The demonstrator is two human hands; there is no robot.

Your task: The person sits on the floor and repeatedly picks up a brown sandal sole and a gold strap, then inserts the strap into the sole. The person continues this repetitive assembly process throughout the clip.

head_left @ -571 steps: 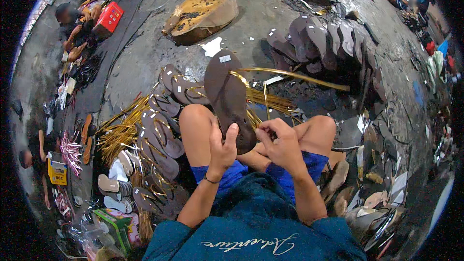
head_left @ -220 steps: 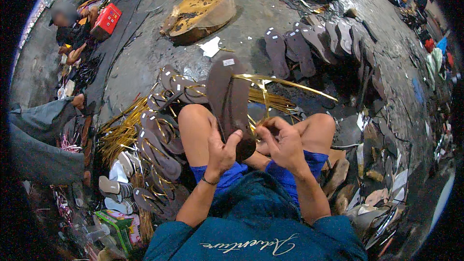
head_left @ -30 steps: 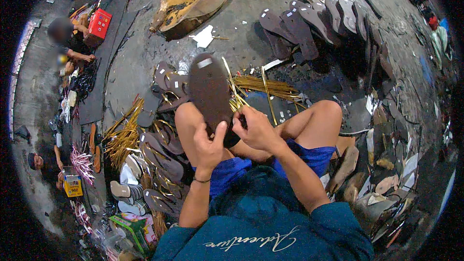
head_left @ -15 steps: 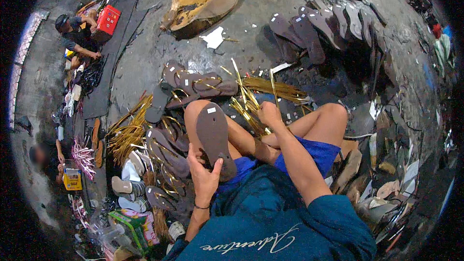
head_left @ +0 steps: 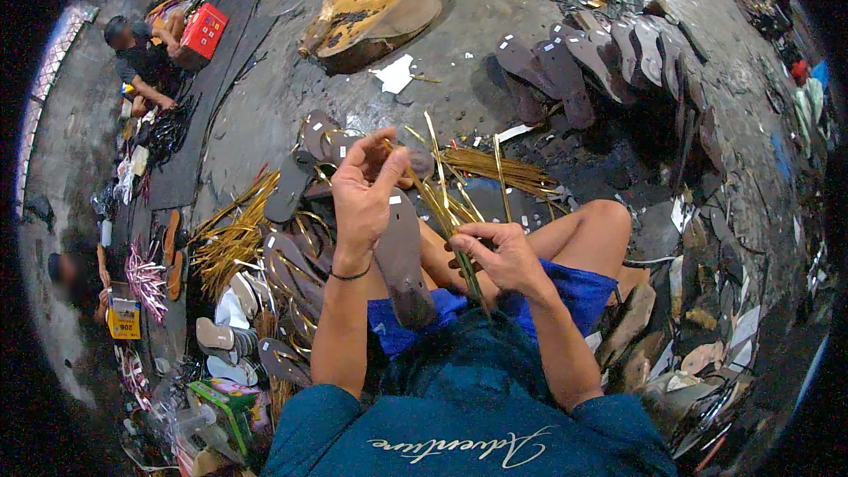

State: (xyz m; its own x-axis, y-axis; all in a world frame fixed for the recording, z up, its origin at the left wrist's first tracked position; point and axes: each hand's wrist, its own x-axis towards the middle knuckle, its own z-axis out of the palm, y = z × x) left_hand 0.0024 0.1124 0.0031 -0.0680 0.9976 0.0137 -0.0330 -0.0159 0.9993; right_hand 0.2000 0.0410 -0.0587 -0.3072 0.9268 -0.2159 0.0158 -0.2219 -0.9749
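Note:
Both my hands are raised over my lap at a bunch of thin gold straps (head_left: 435, 199). My right hand (head_left: 502, 254) is closed around the lower part of the bunch, whose ends hang down toward my shirt. The thumb and fingers of my left hand (head_left: 364, 203) pinch at the upper end of a gold strap; the exact contact is partly hidden. A brown sandal sole (head_left: 405, 256) with a small white sticker lies across my lap, beside my left wrist and not held. Ahead of my left hand, brown sandals with gold straps (head_left: 320, 134) lie on the floor.
Gold strap bundles (head_left: 231, 234) lie left and ahead (head_left: 499, 168). Brown soles (head_left: 565, 79) stand in a row at far right. A glue-stained container (head_left: 375, 18) sits ahead. Sole scraps (head_left: 707, 353) crowd my right. A person (head_left: 141, 57) sits at far left by a red box (head_left: 203, 35).
My left hand has let go of the brown sole and moved up to the gold straps. My right hand has drawn the strap bunch nearer, over my lap. The sole now rests on my lap.

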